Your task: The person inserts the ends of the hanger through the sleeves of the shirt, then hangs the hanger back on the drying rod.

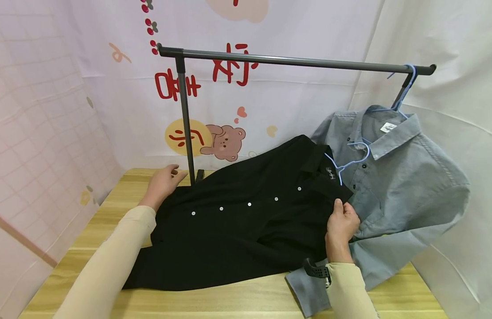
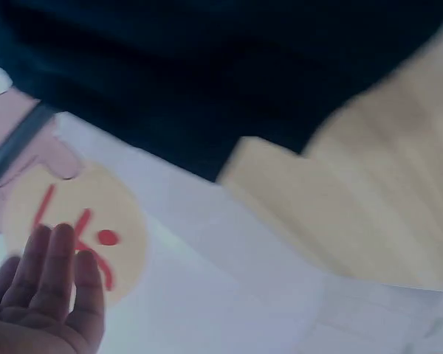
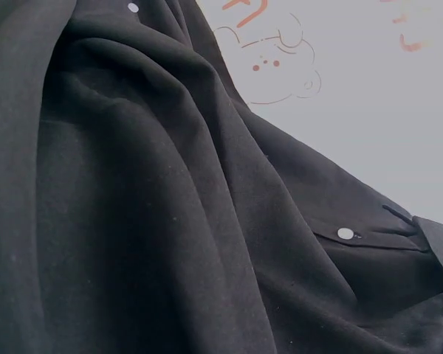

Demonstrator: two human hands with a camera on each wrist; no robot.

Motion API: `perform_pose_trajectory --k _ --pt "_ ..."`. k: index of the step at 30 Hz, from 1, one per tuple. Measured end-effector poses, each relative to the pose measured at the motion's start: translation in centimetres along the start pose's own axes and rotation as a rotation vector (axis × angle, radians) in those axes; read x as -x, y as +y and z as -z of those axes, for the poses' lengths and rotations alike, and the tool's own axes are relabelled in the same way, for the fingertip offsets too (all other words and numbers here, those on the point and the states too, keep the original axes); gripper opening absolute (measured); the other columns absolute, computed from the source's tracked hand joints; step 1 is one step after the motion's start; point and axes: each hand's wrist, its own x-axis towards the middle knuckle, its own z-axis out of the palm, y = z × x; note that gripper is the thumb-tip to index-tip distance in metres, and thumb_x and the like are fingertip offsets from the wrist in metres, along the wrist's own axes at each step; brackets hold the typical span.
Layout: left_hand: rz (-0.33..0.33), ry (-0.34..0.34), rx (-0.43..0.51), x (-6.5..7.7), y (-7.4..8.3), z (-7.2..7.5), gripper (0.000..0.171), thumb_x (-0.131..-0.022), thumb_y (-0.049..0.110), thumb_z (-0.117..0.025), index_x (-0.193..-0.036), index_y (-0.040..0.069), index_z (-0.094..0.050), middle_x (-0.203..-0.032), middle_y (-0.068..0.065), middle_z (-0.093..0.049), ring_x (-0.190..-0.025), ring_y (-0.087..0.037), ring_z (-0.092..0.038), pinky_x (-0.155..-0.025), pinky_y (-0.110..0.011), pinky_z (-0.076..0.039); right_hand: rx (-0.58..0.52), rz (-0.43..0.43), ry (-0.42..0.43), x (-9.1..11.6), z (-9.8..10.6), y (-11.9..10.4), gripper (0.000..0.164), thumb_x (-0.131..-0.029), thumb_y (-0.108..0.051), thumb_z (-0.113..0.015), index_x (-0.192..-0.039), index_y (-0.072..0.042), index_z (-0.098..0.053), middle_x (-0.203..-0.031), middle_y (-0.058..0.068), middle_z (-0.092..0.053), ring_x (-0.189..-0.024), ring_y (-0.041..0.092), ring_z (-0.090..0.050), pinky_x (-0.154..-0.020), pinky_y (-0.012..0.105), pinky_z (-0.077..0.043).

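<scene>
A black button-up shirt (image 1: 238, 230) with white buttons lies spread across the table, its collar to the right. My right hand (image 1: 342, 223) pinches the shirt near its collar, thumb on top. Out of the neck opening sticks the hook of a light blue hanger (image 1: 341, 167); the rest of it is hidden inside the shirt. Beside the hem, at the left, my left hand (image 1: 165, 182) is held with loosely extended fingers and nothing in them. The left wrist view shows those fingers (image 2: 55, 276) apart from the dark cloth. Black folds (image 3: 155, 184) fill most of the right wrist view.
A dark metal rack rail (image 1: 294, 60) crosses above the table, its left post (image 1: 186, 124) rising behind the black shirt. From its right end hangs a grey-blue shirt (image 1: 409, 186) on a blue hanger (image 1: 407, 88), its sleeve draping onto the wooden table (image 1: 230, 301). Printed cloth (image 1: 294, 26) backs everything.
</scene>
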Motion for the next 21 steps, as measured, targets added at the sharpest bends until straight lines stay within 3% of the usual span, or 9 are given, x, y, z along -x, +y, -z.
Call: perform_pose_trajectory --k 4,9,14,21 --pt "-0.034 0.061 0.13 -1.5 2.7 0.4 0.07 -0.102 0.044 -0.053 -0.151 -0.003 -0.034 -0.136 -0.027 -0.054 -0.123 -0.041 -0.053 -0.101 -0.056 -0.042 0.017 0.01 0.001 -0.1 -0.1 0.1 0.05 -0.098 -0.016 -0.062 -0.057 -0.008 -0.035 -0.053 -0.007 -0.024 -0.046 0.011 -0.026 -0.045 0.024 -0.02" --pt "-0.075 0.173 0.147 -2.8 5.4 0.8 0.053 -0.103 0.035 -0.054 -0.139 -0.003 -0.048 -0.121 -0.024 -0.064 -0.107 -0.039 -0.063 -0.089 -0.053 -0.048 0.024 0.037 -0.008 -0.1 -0.3 0.0 0.049 -0.098 -0.015 -0.062 -0.057 -0.006 -0.036 -0.053 -0.007 -0.025 -0.046 0.011 -0.027 -0.044 0.024 -0.02" --pt "-0.076 0.236 0.06 -3.1 6.1 1.2 0.035 -0.105 0.028 -0.051 -0.118 -0.003 -0.061 -0.098 -0.022 -0.068 -0.077 -0.036 -0.062 -0.067 -0.044 -0.045 0.07 0.05 -0.034 -0.1 -0.5 -0.2 0.048 -0.099 -0.018 -0.062 -0.06 -0.005 -0.037 -0.053 -0.007 -0.025 -0.047 0.012 -0.028 -0.044 0.025 -0.021" --pt "-0.073 0.188 -0.016 -3.3 6.1 1.7 0.03 -0.105 0.029 -0.051 -0.104 0.001 -0.061 -0.082 -0.015 -0.062 -0.07 -0.031 -0.055 -0.062 -0.041 -0.04 0.188 0.122 -0.086 -0.4 -1.2 -1.1 0.045 -0.099 -0.021 -0.061 -0.061 -0.007 -0.04 -0.053 -0.005 -0.029 -0.05 0.016 -0.031 -0.047 0.028 -0.023"
